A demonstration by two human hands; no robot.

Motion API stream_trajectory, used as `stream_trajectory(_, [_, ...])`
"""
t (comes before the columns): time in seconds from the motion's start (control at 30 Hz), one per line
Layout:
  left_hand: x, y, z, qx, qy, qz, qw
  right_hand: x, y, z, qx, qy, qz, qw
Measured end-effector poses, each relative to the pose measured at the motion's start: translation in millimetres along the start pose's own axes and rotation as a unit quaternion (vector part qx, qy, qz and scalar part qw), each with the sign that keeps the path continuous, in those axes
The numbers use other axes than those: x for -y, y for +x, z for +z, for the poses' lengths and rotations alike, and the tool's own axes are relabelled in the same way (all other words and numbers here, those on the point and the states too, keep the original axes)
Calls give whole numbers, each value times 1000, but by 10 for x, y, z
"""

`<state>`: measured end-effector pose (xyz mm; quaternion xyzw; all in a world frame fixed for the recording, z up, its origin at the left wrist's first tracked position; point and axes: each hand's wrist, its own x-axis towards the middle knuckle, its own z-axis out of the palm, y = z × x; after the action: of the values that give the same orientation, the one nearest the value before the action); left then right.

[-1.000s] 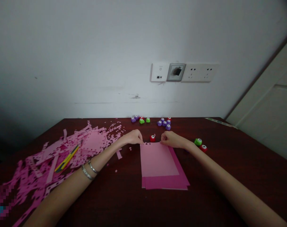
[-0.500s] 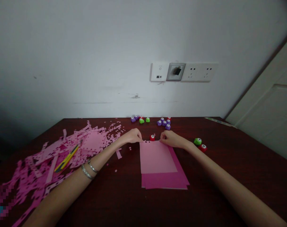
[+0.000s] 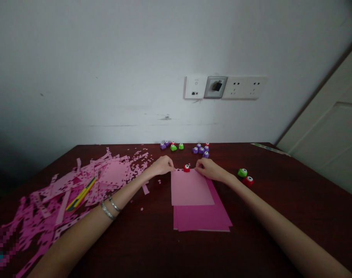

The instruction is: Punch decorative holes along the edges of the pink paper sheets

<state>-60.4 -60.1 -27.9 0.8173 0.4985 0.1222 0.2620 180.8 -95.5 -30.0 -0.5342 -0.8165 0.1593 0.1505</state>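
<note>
A light pink sheet of paper [image 3: 191, 189] with punched holes along its far edge lies over darker pink sheets [image 3: 203, 220]. My left hand [image 3: 163, 165] pinches its far left corner. At the far right corner, the fingers of my right hand [image 3: 206, 168] are closed on the same sheet. Between my hands a red craft punch [image 3: 186, 168] with a white top sits at the sheet's far edge. Whether the paper is inside the punch's slot I cannot tell.
Pink paper strips and scraps [image 3: 114, 172] heap at the left, with a yellow utility knife [image 3: 81, 194] on top. Purple punches [image 3: 201, 150] and a green punch [image 3: 173, 147] stand near the wall. Another green punch [image 3: 242, 172] and a red punch [image 3: 248, 180] are at right.
Both hands have slid the light pink sheet away from me, bringing its far edge up to the red punch. More of the darker sheets now shows at the near side.
</note>
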Motion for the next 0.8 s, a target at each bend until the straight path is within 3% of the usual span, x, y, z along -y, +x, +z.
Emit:
stream_trajectory(0.2, [21,11,0,-6,-10,-3,1000,12,0,-5,-3,4,14,1000])
stream_trajectory(0.37, [-48,-17,-106,-69,8,-7,998,56,-7,-134,-97,-11,12,995])
stream_trajectory(0.43, [-116,-21,-164,-87,11,4,996,95,10,-193,-106,20,37,993])
stream_trajectory(0.6, [-341,49,-243,-30,-15,17,999,215,131,-233,47,153,85,983])
stream_trajectory(0.8, [-443,207,-223,93,-66,4,993,287,287,-185,173,200,139,954])
